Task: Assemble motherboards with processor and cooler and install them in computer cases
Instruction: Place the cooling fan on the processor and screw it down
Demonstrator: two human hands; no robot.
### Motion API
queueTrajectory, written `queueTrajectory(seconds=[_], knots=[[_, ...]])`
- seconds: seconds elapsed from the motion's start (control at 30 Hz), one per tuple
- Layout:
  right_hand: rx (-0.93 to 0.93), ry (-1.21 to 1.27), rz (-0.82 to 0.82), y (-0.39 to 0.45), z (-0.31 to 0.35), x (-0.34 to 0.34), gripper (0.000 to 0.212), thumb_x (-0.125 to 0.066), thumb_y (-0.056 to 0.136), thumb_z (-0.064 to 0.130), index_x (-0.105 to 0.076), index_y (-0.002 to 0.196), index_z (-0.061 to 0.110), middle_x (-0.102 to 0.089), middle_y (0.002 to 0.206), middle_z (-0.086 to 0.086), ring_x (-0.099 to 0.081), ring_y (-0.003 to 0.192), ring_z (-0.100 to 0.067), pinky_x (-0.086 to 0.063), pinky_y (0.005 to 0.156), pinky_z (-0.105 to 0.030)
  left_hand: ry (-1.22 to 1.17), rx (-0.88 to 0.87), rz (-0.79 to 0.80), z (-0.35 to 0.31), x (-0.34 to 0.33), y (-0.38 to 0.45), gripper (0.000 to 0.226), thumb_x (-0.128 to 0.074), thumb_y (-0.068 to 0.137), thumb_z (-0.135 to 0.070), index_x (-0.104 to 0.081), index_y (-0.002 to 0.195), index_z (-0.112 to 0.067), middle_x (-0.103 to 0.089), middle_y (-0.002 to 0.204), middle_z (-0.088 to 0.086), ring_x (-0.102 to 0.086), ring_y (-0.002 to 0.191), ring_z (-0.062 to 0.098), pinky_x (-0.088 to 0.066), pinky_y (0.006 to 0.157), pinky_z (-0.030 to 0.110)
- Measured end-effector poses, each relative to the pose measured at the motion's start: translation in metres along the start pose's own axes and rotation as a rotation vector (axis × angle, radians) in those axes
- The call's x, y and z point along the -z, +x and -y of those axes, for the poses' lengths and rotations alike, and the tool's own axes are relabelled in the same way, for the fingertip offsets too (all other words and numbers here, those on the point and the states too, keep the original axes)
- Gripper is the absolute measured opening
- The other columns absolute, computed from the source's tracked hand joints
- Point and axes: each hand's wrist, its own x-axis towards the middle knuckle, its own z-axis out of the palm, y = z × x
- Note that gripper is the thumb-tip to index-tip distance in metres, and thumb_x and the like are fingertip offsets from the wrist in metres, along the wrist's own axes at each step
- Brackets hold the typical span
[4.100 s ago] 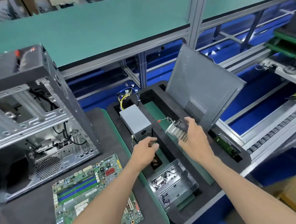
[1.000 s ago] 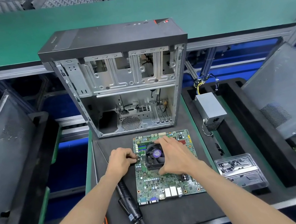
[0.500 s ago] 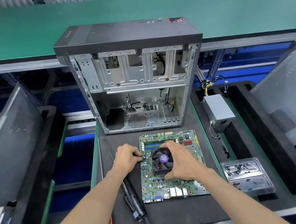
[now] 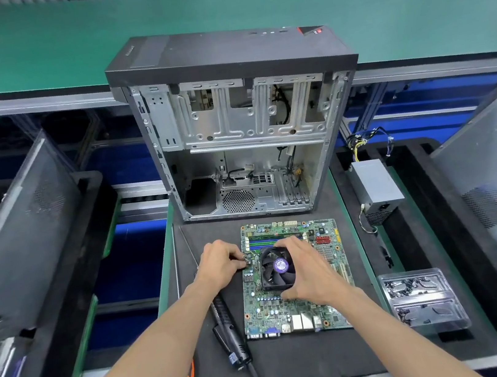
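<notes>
Green motherboard flat on black mat's middle; your right hand cups its black square cooler fan; your left hand pinches the fan's small cable connector at the fan's left edge.

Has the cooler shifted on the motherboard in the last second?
No. The cooler sits just below the blue memory slots on the motherboard, as before, with the right hand around it.
</notes>
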Motion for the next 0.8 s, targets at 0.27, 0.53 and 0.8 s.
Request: queueTrajectory(seconds=[0.27, 0.53, 0.8], knots=[[0.029, -0.058, 0.02, 0.003, 0.0, -0.003, 0.095, -0.091, 0.062, 0.035, -0.036, 0.139, 0.022, -0.044, 0.131, 0.007, -0.043, 0.115, -0.016, -0.041, 0.096, -0.032, 0.018, -0.001, 0.001, 0.003, -0.001, 0.003, 0.003, -0.082, 0.081, -0.014, -0.08, 0.081, -0.013, -0.072, 0.08, -0.001, -0.062, 0.093, 0.023, -0.048, 0.083, 0.03], [0.028, -0.119, 0.04, 0.005, -0.001, -0.004, 0.095, -0.092, 0.064, 0.037, -0.035, 0.138, 0.022, -0.044, 0.13, 0.006, -0.045, 0.114, -0.019, -0.044, 0.094, -0.035, 0.029, -0.007, 0.008, 0.002, -0.001, 0.004, 0.003, -0.082, 0.081, -0.015, -0.08, 0.08, -0.015, -0.073, 0.081, -0.002, -0.062, 0.096, 0.023, -0.05, 0.088, 0.033], [0.027, -0.198, 0.04, 0.006, -0.002, -0.007, 0.103, -0.092, 0.062, 0.046, -0.031, 0.141, 0.024, -0.045, 0.135, 0.006, -0.047, 0.119, -0.022, -0.044, 0.096, -0.038, 0.163, -0.015, -0.044, -0.013, 0.009, -0.005, 0.017, -0.063, 0.082, -0.017, -0.076, 0.084, -0.028, -0.073, 0.085, -0.006, -0.066, 0.085, 0.023, -0.057, 0.08, 0.039]])
